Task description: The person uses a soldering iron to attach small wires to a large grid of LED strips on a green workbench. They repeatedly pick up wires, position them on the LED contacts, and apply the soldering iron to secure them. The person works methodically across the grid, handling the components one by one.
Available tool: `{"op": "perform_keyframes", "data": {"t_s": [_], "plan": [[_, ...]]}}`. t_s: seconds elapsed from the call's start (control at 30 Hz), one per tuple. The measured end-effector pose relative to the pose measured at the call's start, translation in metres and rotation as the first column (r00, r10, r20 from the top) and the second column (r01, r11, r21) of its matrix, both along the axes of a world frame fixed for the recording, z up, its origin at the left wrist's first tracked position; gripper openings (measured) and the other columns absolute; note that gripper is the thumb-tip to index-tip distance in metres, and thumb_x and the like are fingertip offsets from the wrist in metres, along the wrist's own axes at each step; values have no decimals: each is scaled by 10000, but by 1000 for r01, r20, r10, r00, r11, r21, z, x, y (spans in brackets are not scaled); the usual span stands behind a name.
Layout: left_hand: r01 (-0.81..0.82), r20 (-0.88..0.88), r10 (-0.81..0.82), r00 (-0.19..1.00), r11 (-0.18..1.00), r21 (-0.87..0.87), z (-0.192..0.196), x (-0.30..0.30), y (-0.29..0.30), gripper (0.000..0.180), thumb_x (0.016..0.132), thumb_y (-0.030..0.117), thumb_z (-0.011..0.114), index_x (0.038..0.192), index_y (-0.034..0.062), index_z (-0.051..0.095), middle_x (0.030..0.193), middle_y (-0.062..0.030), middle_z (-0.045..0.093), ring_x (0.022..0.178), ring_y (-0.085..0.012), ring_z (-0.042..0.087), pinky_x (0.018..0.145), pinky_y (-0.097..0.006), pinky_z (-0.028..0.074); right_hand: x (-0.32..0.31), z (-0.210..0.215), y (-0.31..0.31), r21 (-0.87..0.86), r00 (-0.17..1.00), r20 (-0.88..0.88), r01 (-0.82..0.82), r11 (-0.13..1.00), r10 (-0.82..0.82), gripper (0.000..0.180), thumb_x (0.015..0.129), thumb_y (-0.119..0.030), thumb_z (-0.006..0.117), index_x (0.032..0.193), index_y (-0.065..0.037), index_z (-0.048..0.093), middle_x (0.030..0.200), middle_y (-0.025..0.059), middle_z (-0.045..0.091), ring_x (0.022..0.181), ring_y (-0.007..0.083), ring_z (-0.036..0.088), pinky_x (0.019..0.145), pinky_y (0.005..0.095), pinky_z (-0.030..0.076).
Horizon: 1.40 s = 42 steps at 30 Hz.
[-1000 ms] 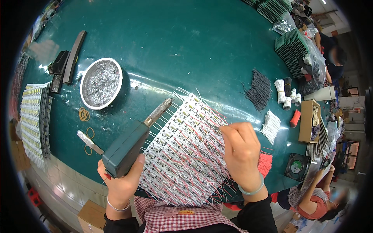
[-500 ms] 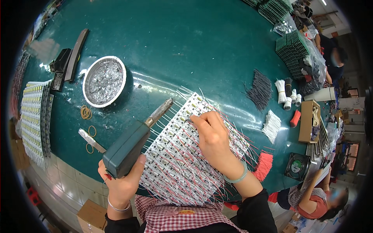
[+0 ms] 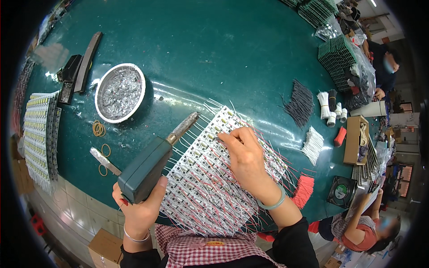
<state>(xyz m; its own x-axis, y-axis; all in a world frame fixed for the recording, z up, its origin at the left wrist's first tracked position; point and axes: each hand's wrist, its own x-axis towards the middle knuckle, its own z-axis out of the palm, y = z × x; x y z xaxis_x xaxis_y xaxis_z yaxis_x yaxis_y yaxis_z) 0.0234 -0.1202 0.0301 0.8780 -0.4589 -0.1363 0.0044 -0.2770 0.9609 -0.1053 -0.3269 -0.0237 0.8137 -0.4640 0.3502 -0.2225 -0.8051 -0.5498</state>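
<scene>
My left hand (image 3: 142,203) is wrapped round a dark green, gun-shaped tool (image 3: 146,169) with a worn metal barrel. Its tip sits just past the left edge of a sheet of small white circuit boards (image 3: 193,175), near a row of thin white wires. Over the upper part of this sheet, the thumb and fingertips of my right hand (image 3: 245,149) are pinched together. A small greyish bit shows at the fingertips, too little to name. Red and white wires (image 3: 214,201) lie across the boards, and my right hand covers part of them.
Left of the tool stand a round white bowl (image 3: 142,96) of silvery scraps, rubber bands (image 3: 98,129) and more stacked boards (image 3: 36,138). Right lie black wires (image 3: 298,102), white wires (image 3: 313,145), red wires (image 3: 304,191), a cardboard box (image 3: 353,138) and a fan (image 3: 342,191). Two people are at the right.
My hands, the tool and the boards stay almost in place. At the upper right, another person's head and arm have shifted slightly.
</scene>
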Motion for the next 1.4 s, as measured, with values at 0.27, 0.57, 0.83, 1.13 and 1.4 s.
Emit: {"op": "perform_keyframes", "data": {"t_s": [0.27,0.57,0.83,1.13,1.4], "plan": [[17,2,-17,1000,1000,3,-1,0,0,241,728,8,796,948,-48,713,838,-69,716,716,-104,633,655,-248,495,0,0,-2,35,999,29,-17,999,16,256,759,89,663,1001,12,687,859,108,551,783,267,562,660,370,478],[92,113,-89,990,996,-21,-2,-1,0,255,739,21,794,965,-54,703,863,-77,693,724,-111,626,643,-245,485,-4,2,-1,-49,998,-25,-50,998,49,371,689,100,630,1045,16,697,872,104,562,797,264,564,662,364,487],[151,142,-144,979,988,-37,1,0,-4,263,731,17,781,963,-71,695,864,-83,673,711,-118,618,625,-249,475,-6,4,0,-136,998,-41,-51,989,45,321,708,60,659,1021,4,701,873,86,580,791,247,572,636,348,487],[197,118,-190,975,979,-46,0,-5,-6,248,716,-14,765,947,-67,694,862,-104,670,714,-143,623,626,-271,483,-4,1,1,-165,998,54,42,985,-33,238,736,41,725,966,-8,696,807,73,585,744,230,583,603,338,486],[196,77,-191,979,978,-71,-5,-10,-9,186,711,-28,754,883,-48,685,836,-113,663,693,-160,618,627,-277,481,-4,-1,2,-147,999,50,10,989,-2,261,718,53,686,974,6,673,810,83,553,735,240,560,611,345,468]]}}
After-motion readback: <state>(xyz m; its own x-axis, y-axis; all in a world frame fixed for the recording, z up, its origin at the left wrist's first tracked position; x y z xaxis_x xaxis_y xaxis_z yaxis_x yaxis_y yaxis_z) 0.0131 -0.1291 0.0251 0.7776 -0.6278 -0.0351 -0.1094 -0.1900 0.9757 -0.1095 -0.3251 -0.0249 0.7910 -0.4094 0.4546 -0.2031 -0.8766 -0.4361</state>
